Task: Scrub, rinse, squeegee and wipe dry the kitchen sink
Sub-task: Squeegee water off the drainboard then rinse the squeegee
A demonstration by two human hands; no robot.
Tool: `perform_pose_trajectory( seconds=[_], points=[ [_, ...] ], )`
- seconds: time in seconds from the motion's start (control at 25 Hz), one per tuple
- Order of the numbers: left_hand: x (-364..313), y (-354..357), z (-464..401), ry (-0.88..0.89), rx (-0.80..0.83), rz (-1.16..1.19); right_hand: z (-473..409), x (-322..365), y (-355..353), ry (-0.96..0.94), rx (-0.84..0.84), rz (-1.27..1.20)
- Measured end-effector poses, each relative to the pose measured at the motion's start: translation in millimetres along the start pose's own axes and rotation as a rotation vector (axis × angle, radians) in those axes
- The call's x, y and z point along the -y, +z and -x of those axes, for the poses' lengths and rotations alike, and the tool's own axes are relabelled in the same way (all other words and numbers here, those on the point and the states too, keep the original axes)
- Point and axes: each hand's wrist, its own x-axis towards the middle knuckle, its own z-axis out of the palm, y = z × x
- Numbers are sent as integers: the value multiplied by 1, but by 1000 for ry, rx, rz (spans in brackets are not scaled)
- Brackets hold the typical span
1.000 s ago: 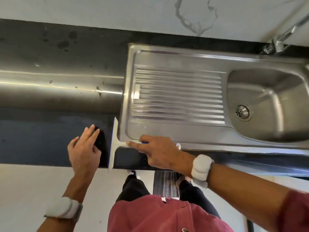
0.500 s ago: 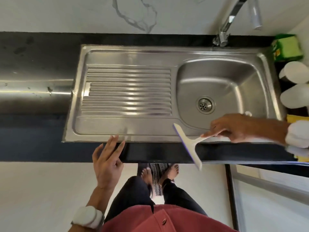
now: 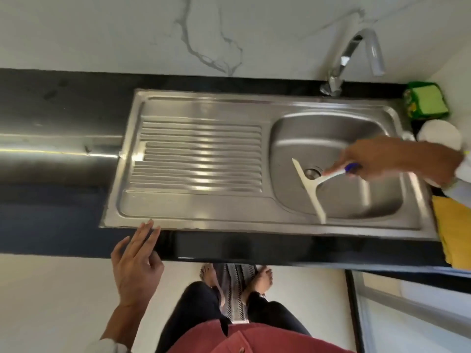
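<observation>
A stainless steel sink [image 3: 193, 220] is seen from above, set into a glossy black counter [image 3: 51, 200]. The metal is brushed and shiny, with blurred streaks of reflected light. Its left half is a flat drainboard [image 3: 198, 159] pressed with long parallel ridges that run from 9 to 3 o'clock. Its right half is a rounded rectangular basin [image 3: 331, 138] with smooth curved corners and a round drain [image 3: 311, 173] near its middle.

A white squeegee [image 3: 309, 191], T-shaped and made of plastic, is held in the basin. Its long straight blade runs from about 11 to 5 o'clock, just left of the drain and partly over it. Its handle, white with a blue end, points toward 2 o'clock and is gripped by the right hand [image 3: 382, 159], whose fingers are curled round it. Whether the blade touches the steel cannot be told.

The left hand [image 3: 136, 266] is held flat with loose, nearly straight fingers, its fingertips at the sink's front rim at 7 o'clock; nothing is held in it.

A curved chrome tap [image 3: 356, 52] stands at 1 o'clock against a white marble-veined wall [image 3: 204, 34]. A green sponge [image 3: 428, 100] lies at 2 o'clock, and a folded yellow cloth [image 3: 456, 225] lies at 4 o'clock.
</observation>
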Motion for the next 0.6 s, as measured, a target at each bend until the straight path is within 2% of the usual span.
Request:
perform_pose_trajectory(
  seconds=[0.04,0.08,0.12,0.24,0.32,0.44,0.52,0.6],
  points=[
    [12,-5,-5,-104,23,1,-20,25,9,-44,-88,72],
    [27,-9,-13,-191,53,10,-47,49,21,-139,-257,64],
    [43,-11,-23,-260,89,27,-63,84,32,-112,-277,16],
    [93,-14,-67,-345,197,40,-154,164,80,-220,-468,-295],
    [115,-12,-93,-323,219,4,-210,226,94,-246,-512,-288],
    [136,-5,-109,-330,207,33,-279,297,103,-196,-446,-200],
    [142,-1,-109,-372,192,62,-291,304,108,-216,-444,-101],
    [146,7,-103,-373,173,53,-286,292,116,-328,-372,-64]
  ],
)
